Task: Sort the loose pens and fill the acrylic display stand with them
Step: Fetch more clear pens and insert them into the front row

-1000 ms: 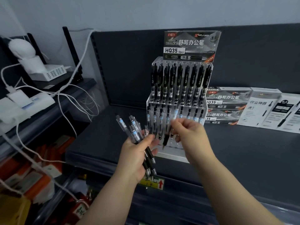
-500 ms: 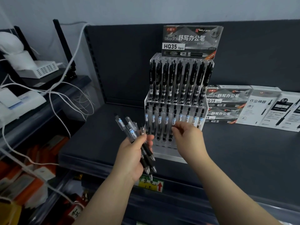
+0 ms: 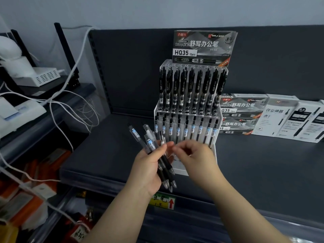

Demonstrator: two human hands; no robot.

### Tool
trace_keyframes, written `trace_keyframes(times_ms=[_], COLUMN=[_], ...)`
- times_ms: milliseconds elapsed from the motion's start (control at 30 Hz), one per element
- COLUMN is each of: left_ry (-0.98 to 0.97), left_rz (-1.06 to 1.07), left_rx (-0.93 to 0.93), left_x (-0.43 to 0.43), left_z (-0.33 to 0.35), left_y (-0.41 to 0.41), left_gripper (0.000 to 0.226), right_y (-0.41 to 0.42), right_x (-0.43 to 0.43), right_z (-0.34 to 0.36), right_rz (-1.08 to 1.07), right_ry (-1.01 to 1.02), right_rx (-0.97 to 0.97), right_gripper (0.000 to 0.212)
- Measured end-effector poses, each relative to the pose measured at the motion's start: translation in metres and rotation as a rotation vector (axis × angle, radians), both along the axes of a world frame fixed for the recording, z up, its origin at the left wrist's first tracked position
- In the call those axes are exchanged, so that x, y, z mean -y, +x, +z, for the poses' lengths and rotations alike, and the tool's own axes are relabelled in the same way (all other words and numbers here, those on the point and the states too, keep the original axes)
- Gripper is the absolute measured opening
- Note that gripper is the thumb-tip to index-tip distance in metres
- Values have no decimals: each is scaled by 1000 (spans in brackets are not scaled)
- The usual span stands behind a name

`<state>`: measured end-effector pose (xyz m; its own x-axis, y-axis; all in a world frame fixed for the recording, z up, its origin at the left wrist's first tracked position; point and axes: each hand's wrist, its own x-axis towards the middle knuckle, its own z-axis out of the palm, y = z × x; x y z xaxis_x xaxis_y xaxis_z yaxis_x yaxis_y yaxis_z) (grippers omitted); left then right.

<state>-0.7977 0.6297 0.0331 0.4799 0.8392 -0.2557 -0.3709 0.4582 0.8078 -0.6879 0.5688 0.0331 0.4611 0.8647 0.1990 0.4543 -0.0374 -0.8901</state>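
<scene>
The tiered acrylic display stand sits on the dark shelf. Black pens fill its top row, and clear pens with blue labels fill the row below. Both hands hide its lowest front row. My left hand grips a bundle of several loose pens, caps up and tips pointing down. Just right of it is my right hand, blurred, fingers bent, fingertips almost touching the left thumb and the bundle. I see nothing between its fingers.
An HQ35 pen box stands on top of the stand. More grey boxes and white boxes lie to its right. White cables and devices crowd the left shelf. A price tag marks the shelf's front edge.
My right hand set a pen into the stand's middle row, let it go, and came back left to the bundle. The left hand and its pens barely moved.
</scene>
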Motion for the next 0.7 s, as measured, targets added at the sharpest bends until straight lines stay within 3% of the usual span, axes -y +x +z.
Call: trace_keyframes(times_ms=[133,233,533,700], left_ry=[35,72,89,74], left_rz=[-8,-29,-24,32], left_rx=[-26,-23,10,19], left_x=[4,8,11,9], left_z=[1,2,4,4], left_y=[3,3,5,4], left_gripper=[26,13,7,8], right_y=[-3,2,-1,7], right_x=[1,2,8,11], right_z=[-3,-4,-5,5], right_rz=[162,216,292,150], right_ry=[-112,-136,-18,58], right_rx=[-81,-191,-293,-401], right_gripper=[14,14,11,11])
